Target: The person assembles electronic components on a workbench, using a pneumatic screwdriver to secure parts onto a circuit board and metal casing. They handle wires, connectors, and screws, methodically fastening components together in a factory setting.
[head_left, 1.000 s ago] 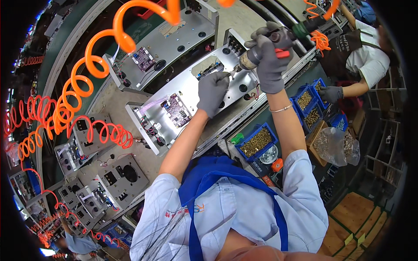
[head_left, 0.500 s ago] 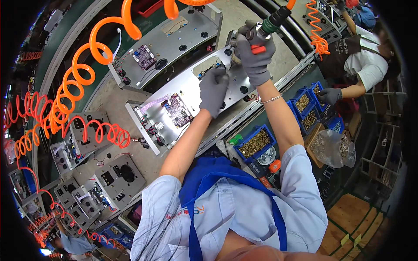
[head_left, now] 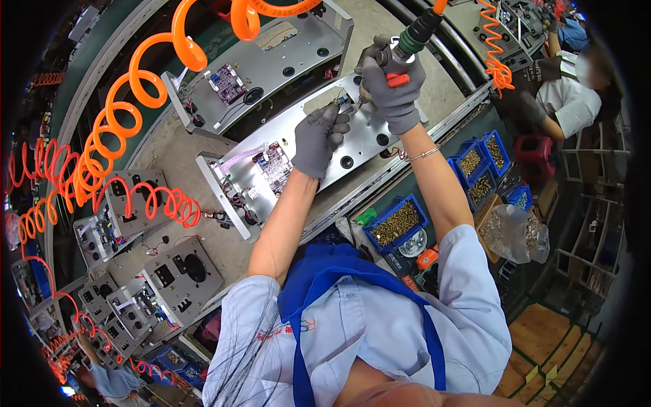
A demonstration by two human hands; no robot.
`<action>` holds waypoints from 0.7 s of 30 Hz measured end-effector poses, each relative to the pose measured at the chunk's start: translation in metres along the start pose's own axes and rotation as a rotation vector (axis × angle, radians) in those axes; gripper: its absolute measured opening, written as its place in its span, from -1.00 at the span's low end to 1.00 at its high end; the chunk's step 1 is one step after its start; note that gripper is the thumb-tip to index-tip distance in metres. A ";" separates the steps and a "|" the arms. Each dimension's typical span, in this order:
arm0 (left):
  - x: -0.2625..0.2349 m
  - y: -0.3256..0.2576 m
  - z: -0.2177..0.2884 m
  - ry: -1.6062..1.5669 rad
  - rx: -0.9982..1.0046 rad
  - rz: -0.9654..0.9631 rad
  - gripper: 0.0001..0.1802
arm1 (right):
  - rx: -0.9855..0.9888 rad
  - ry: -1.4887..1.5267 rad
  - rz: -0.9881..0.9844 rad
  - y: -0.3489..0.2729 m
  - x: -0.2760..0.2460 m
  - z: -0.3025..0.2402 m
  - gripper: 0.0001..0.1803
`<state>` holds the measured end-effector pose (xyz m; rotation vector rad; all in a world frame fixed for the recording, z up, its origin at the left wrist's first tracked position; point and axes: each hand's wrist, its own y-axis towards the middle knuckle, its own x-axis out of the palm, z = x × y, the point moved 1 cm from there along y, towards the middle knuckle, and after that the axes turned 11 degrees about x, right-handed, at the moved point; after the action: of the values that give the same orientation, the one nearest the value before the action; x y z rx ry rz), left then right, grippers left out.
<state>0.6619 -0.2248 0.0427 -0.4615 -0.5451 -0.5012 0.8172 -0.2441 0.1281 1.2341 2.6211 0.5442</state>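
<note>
Head view — right hand (head_left: 392, 91) round screwdriver (head_left: 405, 47)

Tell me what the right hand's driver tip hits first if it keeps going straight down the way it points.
Probably the grey metal panel, beside the left hand's fingertips; the right hand aims the driver there. Depth is unclear.

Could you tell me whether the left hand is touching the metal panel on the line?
Touching: in the head view the gloved left hand lies flat on the metal panel, no gap.
</note>
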 end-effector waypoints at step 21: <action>0.021 0.030 -0.002 -0.356 -0.178 0.064 -0.66 | -0.005 0.349 -0.084 0.018 -0.004 -0.061 -0.58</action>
<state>0.6953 -0.2090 0.0449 -0.7442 -0.8284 -0.4091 0.8125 -0.2511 0.1912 1.1064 2.9356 0.8154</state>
